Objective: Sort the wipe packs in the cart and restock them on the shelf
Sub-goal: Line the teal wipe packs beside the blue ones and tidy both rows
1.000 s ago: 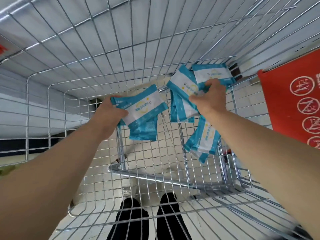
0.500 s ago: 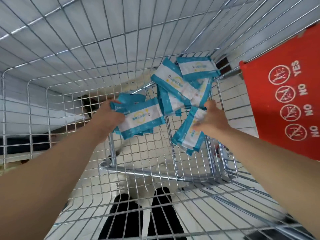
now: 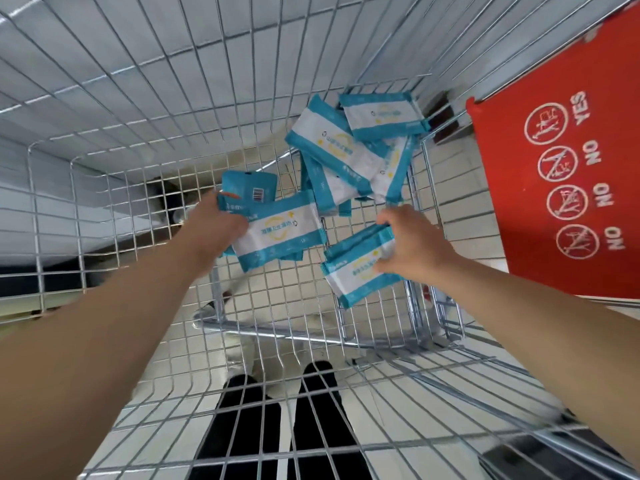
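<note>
I look down into a wire shopping cart [image 3: 104, 174]. My left hand [image 3: 216, 225] grips a small stack of teal-and-white wipe packs [image 3: 277, 233], with a teal pack showing a barcode [image 3: 249, 188] behind it. My right hand [image 3: 414, 245] holds another teal-and-white wipe pack [image 3: 356, 271] low in the cart. Several more wipe packs [image 3: 349, 150] lie in a loose pile against the cart's far right corner, one of them [image 3: 381, 114] on top.
A red child-seat flap [image 3: 561, 188] with YES/NO pictograms hangs on the cart's right side. Wire walls close in on all sides. Through the cart floor I see tiled ground and my dark trouser legs [image 3: 277, 420].
My right hand left the far pile, came down toward me and now holds a pack lower in the cart. My left hand keeps its stack, shifted slightly.
</note>
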`<state>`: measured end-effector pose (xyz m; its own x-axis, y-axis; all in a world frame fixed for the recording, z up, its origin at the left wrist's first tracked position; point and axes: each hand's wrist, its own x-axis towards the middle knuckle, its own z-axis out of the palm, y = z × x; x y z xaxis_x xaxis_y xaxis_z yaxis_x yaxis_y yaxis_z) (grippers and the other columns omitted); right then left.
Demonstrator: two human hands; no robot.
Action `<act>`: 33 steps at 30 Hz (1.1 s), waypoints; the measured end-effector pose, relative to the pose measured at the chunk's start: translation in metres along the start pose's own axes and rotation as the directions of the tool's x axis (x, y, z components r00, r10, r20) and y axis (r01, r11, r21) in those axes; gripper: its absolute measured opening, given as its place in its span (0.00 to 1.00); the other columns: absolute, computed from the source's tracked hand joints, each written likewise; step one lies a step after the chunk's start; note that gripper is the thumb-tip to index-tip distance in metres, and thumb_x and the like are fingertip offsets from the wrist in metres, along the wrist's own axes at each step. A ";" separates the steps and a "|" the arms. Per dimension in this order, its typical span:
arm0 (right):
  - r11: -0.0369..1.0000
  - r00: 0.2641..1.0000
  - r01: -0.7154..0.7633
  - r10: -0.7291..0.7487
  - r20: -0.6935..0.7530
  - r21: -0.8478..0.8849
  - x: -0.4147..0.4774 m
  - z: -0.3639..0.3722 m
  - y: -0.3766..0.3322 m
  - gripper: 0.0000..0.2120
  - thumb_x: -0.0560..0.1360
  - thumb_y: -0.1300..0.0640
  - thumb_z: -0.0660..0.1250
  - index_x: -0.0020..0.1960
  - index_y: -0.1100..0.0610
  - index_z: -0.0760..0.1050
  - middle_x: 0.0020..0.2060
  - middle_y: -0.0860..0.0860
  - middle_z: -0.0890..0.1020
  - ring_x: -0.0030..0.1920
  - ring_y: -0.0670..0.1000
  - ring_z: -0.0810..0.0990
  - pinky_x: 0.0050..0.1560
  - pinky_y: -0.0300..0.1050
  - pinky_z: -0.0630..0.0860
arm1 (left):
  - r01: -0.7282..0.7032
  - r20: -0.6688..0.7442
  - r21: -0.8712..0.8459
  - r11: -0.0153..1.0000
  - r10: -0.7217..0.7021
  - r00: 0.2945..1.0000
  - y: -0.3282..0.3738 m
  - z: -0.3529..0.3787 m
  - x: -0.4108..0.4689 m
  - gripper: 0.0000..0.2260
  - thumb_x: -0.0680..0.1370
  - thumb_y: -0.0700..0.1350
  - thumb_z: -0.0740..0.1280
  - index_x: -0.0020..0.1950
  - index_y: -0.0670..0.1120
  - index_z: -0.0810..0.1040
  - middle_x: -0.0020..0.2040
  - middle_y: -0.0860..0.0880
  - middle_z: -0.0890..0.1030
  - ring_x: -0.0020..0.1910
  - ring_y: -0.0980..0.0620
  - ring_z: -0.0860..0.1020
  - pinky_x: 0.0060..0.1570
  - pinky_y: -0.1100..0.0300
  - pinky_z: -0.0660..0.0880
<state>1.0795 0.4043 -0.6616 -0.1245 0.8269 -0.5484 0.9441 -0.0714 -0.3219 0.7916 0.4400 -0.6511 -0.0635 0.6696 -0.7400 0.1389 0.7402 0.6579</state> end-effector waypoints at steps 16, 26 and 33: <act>0.956 0.969 -0.232 0.212 0.126 0.181 -0.009 0.005 0.018 0.14 0.63 0.62 0.79 0.37 0.54 0.73 0.41 0.50 0.78 0.36 0.46 0.75 0.27 0.31 0.65 | -0.001 -0.037 0.073 0.997 0.003 0.999 0.002 -0.007 -0.005 0.15 0.74 0.26 0.59 0.48 0.46 0.72 0.45 0.45 0.78 0.45 0.47 0.78 0.44 0.55 0.74; 0.950 0.997 0.073 -0.074 -0.009 0.305 0.001 -0.001 -0.037 0.13 0.68 0.65 0.73 0.38 0.54 0.70 0.48 0.56 0.81 0.51 0.57 0.79 0.50 0.50 0.75 | 0.040 -0.189 0.092 0.995 -0.022 0.982 0.003 -0.041 -0.002 0.20 0.75 0.31 0.62 0.65 0.42 0.68 0.54 0.42 0.79 0.53 0.44 0.79 0.43 0.51 0.77; 0.533 0.908 -0.412 0.311 0.282 0.739 -0.020 0.012 -0.050 0.19 0.73 0.64 0.68 0.64 0.56 0.75 0.52 0.54 0.83 0.44 0.49 0.81 0.41 0.39 0.78 | 0.001 -0.199 0.044 0.999 0.007 0.980 0.005 -0.055 -0.008 0.15 0.75 0.31 0.61 0.60 0.42 0.69 0.48 0.44 0.78 0.45 0.48 0.79 0.39 0.55 0.76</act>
<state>1.0313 0.3843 -0.6441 0.0948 0.5712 -0.8154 0.3294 -0.7909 -0.5157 0.7381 0.4416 -0.6344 -0.2582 0.6737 -0.6924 0.1820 0.7378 0.6500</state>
